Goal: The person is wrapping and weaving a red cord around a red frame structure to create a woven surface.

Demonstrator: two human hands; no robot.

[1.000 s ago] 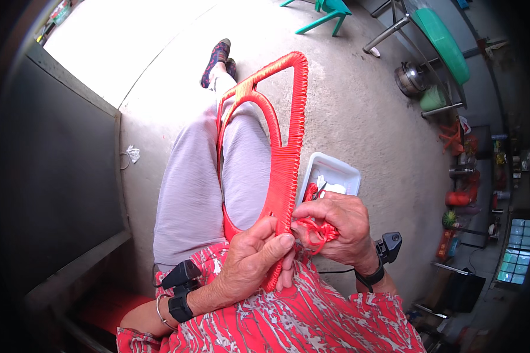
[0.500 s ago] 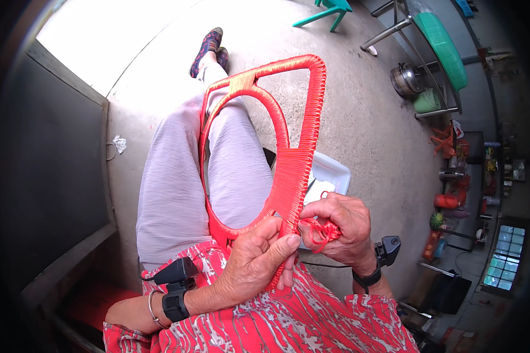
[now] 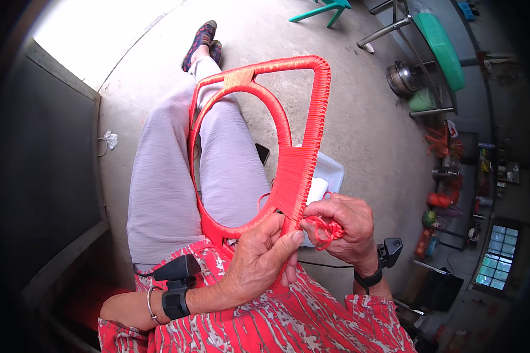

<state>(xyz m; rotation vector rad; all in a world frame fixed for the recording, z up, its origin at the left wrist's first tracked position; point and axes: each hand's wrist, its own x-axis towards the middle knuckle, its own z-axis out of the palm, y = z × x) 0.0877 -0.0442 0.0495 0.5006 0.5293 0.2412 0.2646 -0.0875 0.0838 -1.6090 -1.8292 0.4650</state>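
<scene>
A square frame wound tightly in red cord (image 3: 297, 167), with a round wrapped ring joined inside it, stands tilted over my lap. My left hand (image 3: 259, 256) grips its near right edge, thumb on top and fingers curled underneath. Close beside that edge, my right hand (image 3: 350, 223) is closed around a small tangled bundle of red cord (image 3: 330, 234). Its thumb and forefinger are right up against the wrapped side; the exact pinch point is hidden. A thin loose loop of cord shows inside the ring, near my left hand.
A white plastic tray (image 3: 333, 172) with something white in it sits on the floor behind the frame. A dark phone-like object (image 3: 262, 153) lies beside my leg. Further off are a green stool (image 3: 335, 7), a metal pot (image 3: 401, 79) and a cluttered shelf (image 3: 453, 188) at right.
The frame leans slightly differently as the view shifts a little. A loose cord loop now shows inside the ring. Both hands keep their hold.
</scene>
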